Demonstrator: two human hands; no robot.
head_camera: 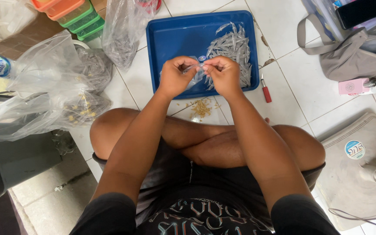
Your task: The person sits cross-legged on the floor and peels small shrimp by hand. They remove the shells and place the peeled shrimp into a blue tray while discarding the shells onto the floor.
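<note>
**Both hands pinching one small dried fish over the blue tray**

While I sit cross-legged on the tiled floor, my left hand (176,76) and right hand (225,75) meet knuckle to knuckle, fingers curled in. Between them I pinch a small silvery fish (195,67), one end in each hand's fingertips; how it lies inside the grip is too small to tell.

Just beyond my hands sits the blue tray (175,32), and my hands hang over its near edge. A pile of the same dried fish (233,45) lies in the tray, beyond my right hand and touching nothing I hold.

Below my wrists, on the floor between tray and knees, is a small heap of scraps (202,107). A red-handled knife (265,89) lies on the tiles just outside my right hand, beside the tray. Clear plastic bags (57,82) sit well off past my left hand.
</note>
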